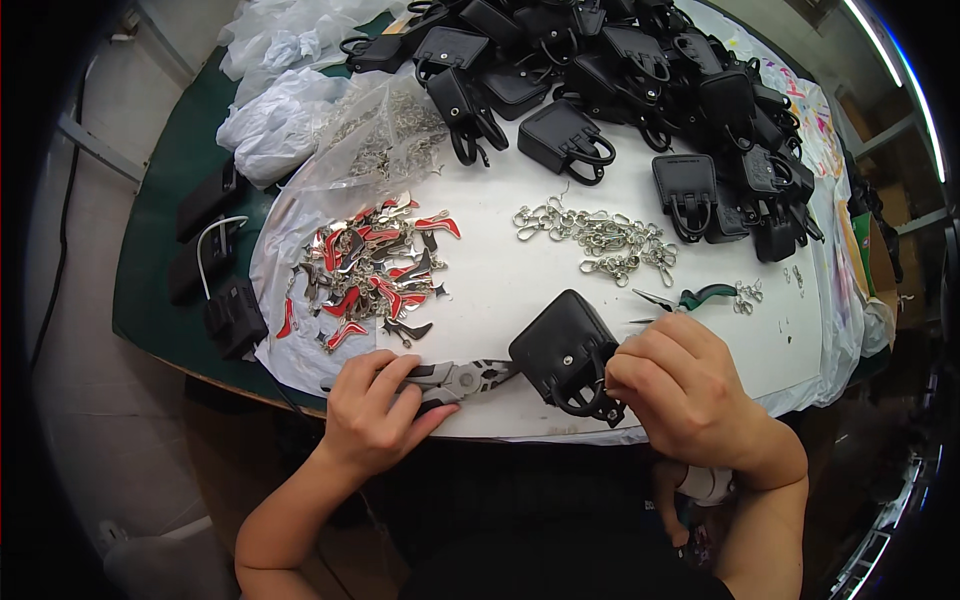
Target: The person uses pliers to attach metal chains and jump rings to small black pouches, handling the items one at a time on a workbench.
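Observation:
My left hand point(368, 415) is closed around the grips of grey-and-black pliers point(464, 379), which lie at the table's near edge with their jaws pointing right. The jaw tip reaches the side of a small black handbag point(560, 343). My right hand point(690, 392) pinches that bag near its handle and lower right edge; what else the fingertips hold is hidden. The bag's two handles point toward me, and a round silver stud shows on it. Just beyond my right hand lie needle-nose pliers point(706, 296) with green-and-black grips.
Red and black boot-shaped charms point(375, 265) are heaped at left. Silver clasps with chain point(610, 235) lie centre right. Many black mini handbags point(640, 60) are piled at the back. A clear bag of metal parts point(385, 135) and black devices with a white cable point(203, 250) are on the left.

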A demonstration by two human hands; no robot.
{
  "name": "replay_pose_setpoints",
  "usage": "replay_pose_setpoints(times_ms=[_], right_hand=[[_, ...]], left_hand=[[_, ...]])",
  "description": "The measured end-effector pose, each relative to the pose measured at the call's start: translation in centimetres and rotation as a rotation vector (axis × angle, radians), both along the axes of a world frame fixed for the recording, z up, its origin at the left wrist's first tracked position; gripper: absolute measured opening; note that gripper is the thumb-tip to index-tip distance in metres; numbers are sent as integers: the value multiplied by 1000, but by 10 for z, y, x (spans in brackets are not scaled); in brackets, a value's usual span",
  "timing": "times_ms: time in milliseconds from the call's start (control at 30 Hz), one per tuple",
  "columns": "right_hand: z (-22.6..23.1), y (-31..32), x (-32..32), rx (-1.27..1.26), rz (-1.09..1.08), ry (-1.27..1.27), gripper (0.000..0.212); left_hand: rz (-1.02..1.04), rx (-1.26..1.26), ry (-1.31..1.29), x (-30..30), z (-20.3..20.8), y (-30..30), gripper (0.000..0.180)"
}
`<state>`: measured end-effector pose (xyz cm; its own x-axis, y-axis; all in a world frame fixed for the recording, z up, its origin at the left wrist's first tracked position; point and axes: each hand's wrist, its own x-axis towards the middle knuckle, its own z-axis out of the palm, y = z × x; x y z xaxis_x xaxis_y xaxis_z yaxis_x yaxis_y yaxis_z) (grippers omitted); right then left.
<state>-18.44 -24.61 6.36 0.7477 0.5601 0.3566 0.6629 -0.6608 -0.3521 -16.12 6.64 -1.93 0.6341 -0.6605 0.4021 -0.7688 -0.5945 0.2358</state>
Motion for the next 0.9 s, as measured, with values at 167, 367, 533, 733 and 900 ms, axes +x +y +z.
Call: replay_pose_setpoints(times_ms=[167, 367, 533, 733, 900], right_hand=[[3, 2, -4, -35, 7, 27, 21], [-3, 11, -3, -20, 44, 32, 22], [-3, 16, -2, -23, 76, 2, 21], [-5, 19, 1, -3, 131, -15, 22], [-7, 18, 4, 3, 208, 23, 24]], left_hand=[[39, -61, -5, 7, 7, 9, 37], [-73, -152, 379, 7, 45, 1, 37], [-128, -74, 375, 11, 53, 1, 35], [-152, -60, 358, 14, 60, 0, 34], [-183, 4, 344, 19, 70, 1, 36]])
